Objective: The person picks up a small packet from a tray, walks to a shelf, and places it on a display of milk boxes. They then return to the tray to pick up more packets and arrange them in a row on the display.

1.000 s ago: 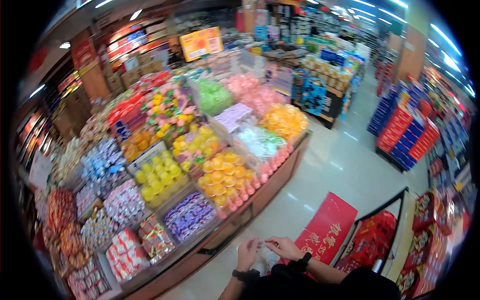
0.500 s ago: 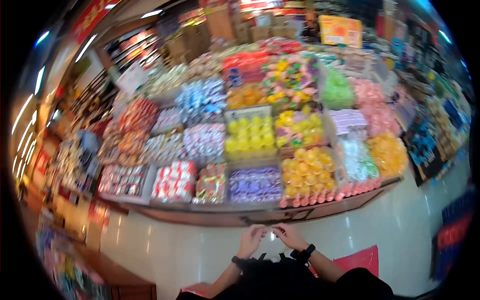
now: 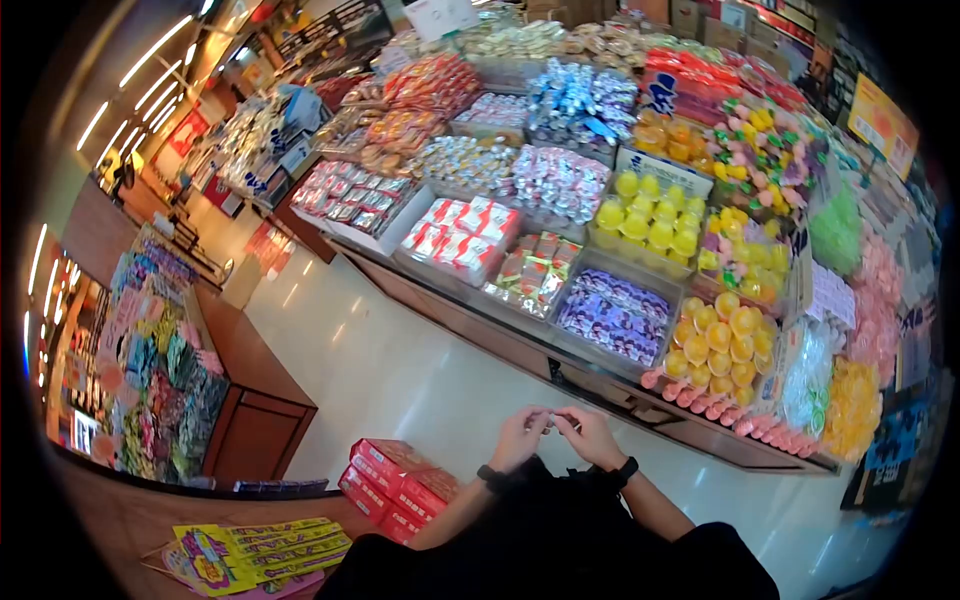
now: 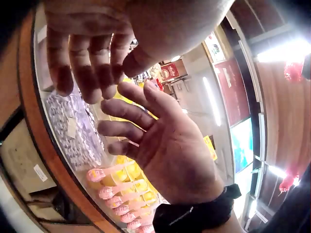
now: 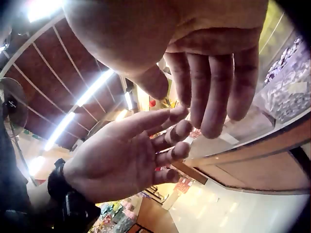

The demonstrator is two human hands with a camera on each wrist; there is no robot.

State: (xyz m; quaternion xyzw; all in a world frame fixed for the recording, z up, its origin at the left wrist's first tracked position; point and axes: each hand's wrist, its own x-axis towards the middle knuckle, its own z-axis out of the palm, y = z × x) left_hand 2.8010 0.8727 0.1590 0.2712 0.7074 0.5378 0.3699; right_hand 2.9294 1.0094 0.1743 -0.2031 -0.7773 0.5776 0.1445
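Purple packets (image 3: 615,315) fill a clear bin in the front row of the counter (image 3: 455,308), ahead of the hands and to their right in the head view. The bin's longer side runs from upper left to lower right, parallel to the front edge of the counter; which way the single packets point is too small to tell. Foil packs (image 3: 535,275) lie in the adjoining compartment to the left, with red-and-white packs (image 3: 460,237) beyond them; orange cups (image 3: 720,345) lie to the right and yellow balls (image 3: 650,218) behind. Pink sticks (image 3: 735,415) line the front edge by the orange cups.

The left hand (image 3: 515,440) and right hand (image 3: 592,438) are in front of the counter, apart from it, above the floor (image 3: 380,365). Each is open, its fingers relaxed and slightly bent, with nothing visible in its hold. The palms face each other, the fingertips close together; whether they touch cannot be told. A black band circles each wrist.

Red boxes (image 3: 400,488) are stacked at lower left, near the left forearm. Yellow packs (image 3: 265,555) lie on a brown surface, and a wooden cabinet (image 3: 255,430) carries bagged goods farther left.
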